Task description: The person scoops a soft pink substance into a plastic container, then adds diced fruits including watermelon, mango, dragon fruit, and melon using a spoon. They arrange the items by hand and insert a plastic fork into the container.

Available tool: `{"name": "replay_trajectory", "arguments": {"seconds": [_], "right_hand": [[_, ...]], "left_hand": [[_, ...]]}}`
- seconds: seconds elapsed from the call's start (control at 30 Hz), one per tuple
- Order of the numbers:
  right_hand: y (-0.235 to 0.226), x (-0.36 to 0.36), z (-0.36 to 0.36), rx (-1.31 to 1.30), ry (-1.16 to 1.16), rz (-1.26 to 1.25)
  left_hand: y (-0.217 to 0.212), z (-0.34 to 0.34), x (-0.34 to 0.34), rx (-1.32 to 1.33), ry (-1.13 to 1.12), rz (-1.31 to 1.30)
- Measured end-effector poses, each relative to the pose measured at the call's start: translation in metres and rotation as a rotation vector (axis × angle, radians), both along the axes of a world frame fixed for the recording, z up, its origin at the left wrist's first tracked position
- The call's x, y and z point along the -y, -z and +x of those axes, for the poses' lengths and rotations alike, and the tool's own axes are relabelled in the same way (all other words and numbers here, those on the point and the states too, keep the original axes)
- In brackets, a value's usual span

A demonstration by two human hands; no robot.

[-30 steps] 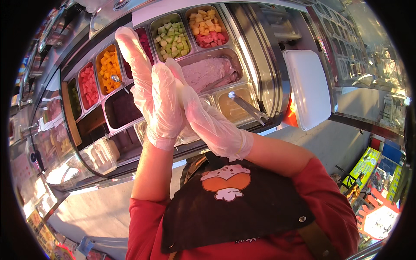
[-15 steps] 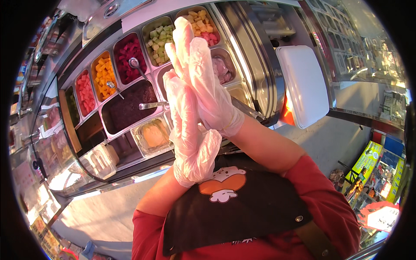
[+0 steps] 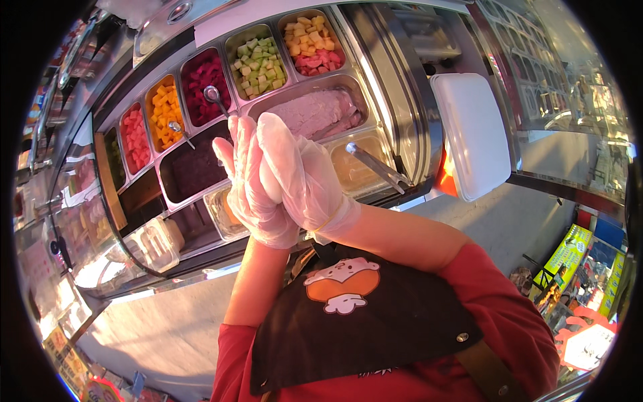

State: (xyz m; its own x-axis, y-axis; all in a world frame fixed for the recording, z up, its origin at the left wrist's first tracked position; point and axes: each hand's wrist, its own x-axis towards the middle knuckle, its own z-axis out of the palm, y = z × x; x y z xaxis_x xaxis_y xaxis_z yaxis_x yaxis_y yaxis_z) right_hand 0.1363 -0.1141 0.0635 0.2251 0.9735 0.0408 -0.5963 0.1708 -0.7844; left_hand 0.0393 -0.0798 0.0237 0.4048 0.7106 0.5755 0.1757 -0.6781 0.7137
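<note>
Both my hands wear clear plastic gloves and press together, palm to palm, above the near edge of a counter of metal food pans. My left hand [image 3: 249, 204] is curled on the left side, my right hand [image 3: 309, 179] cupped over it from the right. Whatever lies between the palms, if anything, is hidden. Just beyond the fingers sits a pan of pale purple mash [image 3: 311, 112]. To their left, a pan of dark food [image 3: 191, 171] is partly covered by my fingers. Below it, a pan with a tan food [image 3: 221, 211] is half hidden by my left hand.
Farther pans hold pink cubes [image 3: 135, 139], orange cubes [image 3: 165, 114], magenta cubes [image 3: 201, 77], green cubes [image 3: 256, 65] and yellow cubes [image 3: 309, 35]. Spoons rest in some. A metal utensil [image 3: 378, 167] crosses a beige-filled pan. Right of the counter stands a white-lidded box [image 3: 472, 134].
My hands have drawn back toward me and left, and the stretched fingers have curled into a cupped clasp. The purple mash and the metal utensil have come into fuller view.
</note>
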Motion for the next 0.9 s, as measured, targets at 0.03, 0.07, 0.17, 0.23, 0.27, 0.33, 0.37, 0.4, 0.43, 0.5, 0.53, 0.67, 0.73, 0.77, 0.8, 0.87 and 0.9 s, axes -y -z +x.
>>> {"name": "replay_trajectory", "arguments": {"seconds": [0.03, 0.07, 0.17, 0.23, 0.27, 0.33, 0.37, 0.4, 0.43, 0.5, 0.53, 0.67, 0.73, 0.77, 0.8, 0.87, 0.9], "right_hand": [[-0.003, -0.002, 0.002, 0.028, 0.01, -0.01], [-0.007, -0.001, 0.005, 0.245, 0.057, -0.006], [-0.011, -0.004, 0.013, 0.798, 0.27, 0.078], [0.002, -0.011, 0.02, 0.894, 0.381, 0.153], [0.007, -0.016, 0.024, 0.87, 0.391, 0.133], [0.007, -0.023, 0.022, 0.87, 0.502, 0.025], [0.007, -0.025, 0.019, 0.749, 0.494, -0.007], [0.008, -0.026, 0.02, 0.702, 0.509, -0.103], [0.009, -0.027, 0.02, 0.653, 0.518, -0.195], [0.022, -0.029, 0.02, 0.6, 0.573, -0.322], [0.029, -0.031, 0.022, 0.553, 0.586, -0.419], [0.087, -0.036, 0.014, 0.215, 0.591, -0.703], [0.097, -0.037, 0.011, -0.021, 0.527, -0.818], [0.09, -0.03, 0.009, -0.139, 0.471, -0.889], [0.083, -0.023, 0.012, -0.26, 0.421, -0.957], [0.132, -0.003, 0.02, -0.468, 0.231, -0.912], [0.149, 0.002, 0.022, -0.564, 0.128, -0.881]], "left_hand": [[0.005, -0.003, 0.001, 0.022, -0.005, -0.031], [0.009, -0.006, 0.003, 0.044, -0.006, -0.062], [0.018, -0.009, 0.007, 0.418, 0.101, -0.352], [0.011, -0.009, 0.01, 0.619, 0.135, -0.524], [0.002, -0.011, 0.011, 0.686, 0.139, -0.62], [-0.02, -0.014, 0.004, 0.751, 0.078, -0.851], [-0.03, -0.012, -0.005, 0.794, 0.101, -0.965], [-0.032, -0.009, -0.014, 0.836, 0.129, -1.083], [-0.026, -0.01, -0.021, 0.87, 0.024, -1.265], [0.003, -0.024, -0.039, 1.135, 0.208, -1.715], [0.006, -0.021, -0.04, 1.269, 0.217, -1.899], [0.057, -0.012, -0.02, 1.442, 0.624, -1.941], [0.05, -0.002, -0.007, 1.099, 0.403, -1.826], [0.048, -0.002, -0.004, 0.933, 0.297, -1.757], [0.05, -0.005, -0.005, 0.884, 0.266, -1.832], [0.059, -0.015, -0.013, 0.778, 0.194, -1.98], [0.055, -0.018, -0.017, 0.788, 0.159, -2.05]]}}
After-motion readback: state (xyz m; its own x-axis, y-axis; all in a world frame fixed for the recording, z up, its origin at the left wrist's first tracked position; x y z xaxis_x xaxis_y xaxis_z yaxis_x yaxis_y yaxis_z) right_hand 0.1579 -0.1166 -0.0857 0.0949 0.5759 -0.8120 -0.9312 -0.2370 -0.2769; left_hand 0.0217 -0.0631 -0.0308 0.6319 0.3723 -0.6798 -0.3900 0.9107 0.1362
